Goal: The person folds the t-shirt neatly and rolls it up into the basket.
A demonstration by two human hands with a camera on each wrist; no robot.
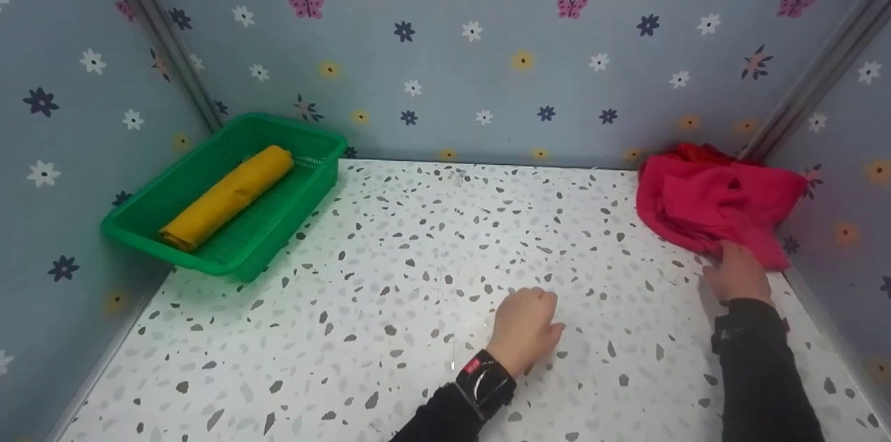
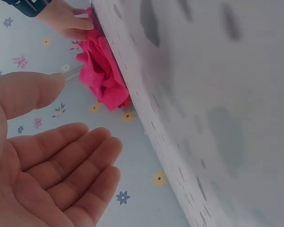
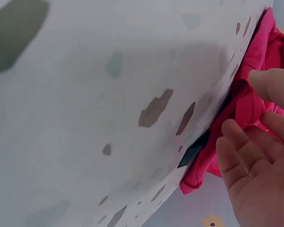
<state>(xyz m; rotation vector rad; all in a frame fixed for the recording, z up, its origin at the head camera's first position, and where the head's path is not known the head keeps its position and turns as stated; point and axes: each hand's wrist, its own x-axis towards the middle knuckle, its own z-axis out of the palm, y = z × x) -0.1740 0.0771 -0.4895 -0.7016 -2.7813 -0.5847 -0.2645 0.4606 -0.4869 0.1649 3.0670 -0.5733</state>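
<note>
Right wrist: pink cloth half-hidden behind right hand

Two hands: one left hand, one right hand. Two black sleeves, two wrist straps. One green basket, one yellow roll. One pink-red cloth heap, pieces uncountable. One speckled tabletop. Three patterned walls, two metal corner strips.
</note>
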